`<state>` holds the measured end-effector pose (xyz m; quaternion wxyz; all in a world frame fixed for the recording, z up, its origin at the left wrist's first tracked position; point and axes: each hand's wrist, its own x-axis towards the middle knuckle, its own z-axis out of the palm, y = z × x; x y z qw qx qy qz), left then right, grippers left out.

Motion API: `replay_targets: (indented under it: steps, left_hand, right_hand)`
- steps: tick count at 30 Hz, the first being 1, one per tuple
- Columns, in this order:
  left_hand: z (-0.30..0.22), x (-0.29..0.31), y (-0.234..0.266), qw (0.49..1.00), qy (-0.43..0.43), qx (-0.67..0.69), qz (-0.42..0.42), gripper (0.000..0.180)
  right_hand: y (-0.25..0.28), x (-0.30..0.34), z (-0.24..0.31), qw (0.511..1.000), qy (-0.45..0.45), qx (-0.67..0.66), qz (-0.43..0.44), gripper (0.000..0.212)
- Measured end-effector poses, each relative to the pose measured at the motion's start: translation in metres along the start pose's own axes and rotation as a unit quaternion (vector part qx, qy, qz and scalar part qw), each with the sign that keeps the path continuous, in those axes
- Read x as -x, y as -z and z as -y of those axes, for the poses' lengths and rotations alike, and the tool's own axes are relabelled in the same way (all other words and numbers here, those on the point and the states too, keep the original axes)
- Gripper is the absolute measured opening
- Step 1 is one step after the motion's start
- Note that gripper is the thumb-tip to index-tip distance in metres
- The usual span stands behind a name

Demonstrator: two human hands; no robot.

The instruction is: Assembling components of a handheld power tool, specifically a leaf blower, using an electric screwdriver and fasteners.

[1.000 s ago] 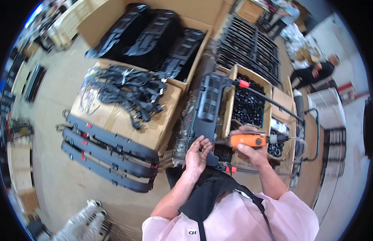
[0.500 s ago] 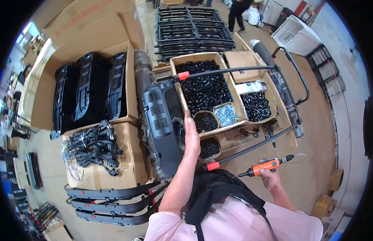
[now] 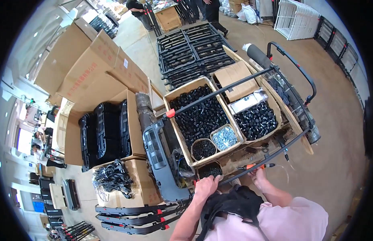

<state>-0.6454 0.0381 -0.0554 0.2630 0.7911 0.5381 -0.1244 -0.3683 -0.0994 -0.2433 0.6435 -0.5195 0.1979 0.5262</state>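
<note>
My left hand point(image 3: 206, 186) is closed around the near end of a black tubular frame point(image 3: 289, 140), beside the long dark grey plastic housing point(image 3: 170, 182) with vent slots. A bit of red shows by its fingers; the exact grip is partly hidden. In my right hand point(image 3: 257, 176) is an orange electric screwdriver point(image 3: 249, 166), lying just under the frame's near tube with its tip pointing left. The frame's far tube ends in a red piece point(image 3: 170, 113) close to the housing's far end. Between the tubes stand cardboard boxes of black plastic caps point(image 3: 200, 114) and small tubs of silver screws point(image 3: 224, 138) and black screws point(image 3: 203, 149).
An open carton point(image 3: 74, 148) of black moulded parts stands at left, with bundled black cables point(image 3: 114, 178) on a box before it. Curved black bars point(image 3: 130, 221) are stacked at lower left. Black frames point(image 3: 194, 52) lie piled ahead. People stand at the back.
My left hand has come down and back from beside the housing to the frame's near end. My right hand has brought the screwdriver left, in beside the tube. The view has tilted up.
</note>
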Motion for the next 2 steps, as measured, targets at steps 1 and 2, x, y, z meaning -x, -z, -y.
replay_targets:
  steps: [1,2]
  left_hand:
    - [-0.003,-0.002,0.002,1.000,0.006,-0.006,0.018,0.062]
    - [-0.006,-0.006,0.006,0.999,0.013,-0.009,0.038,0.065]
  right_hand:
    - [-0.002,-0.020,-0.004,0.999,-0.022,0.030,0.013,0.033]
    - [0.001,-0.045,-0.010,0.997,-0.043,0.063,0.025,0.032]
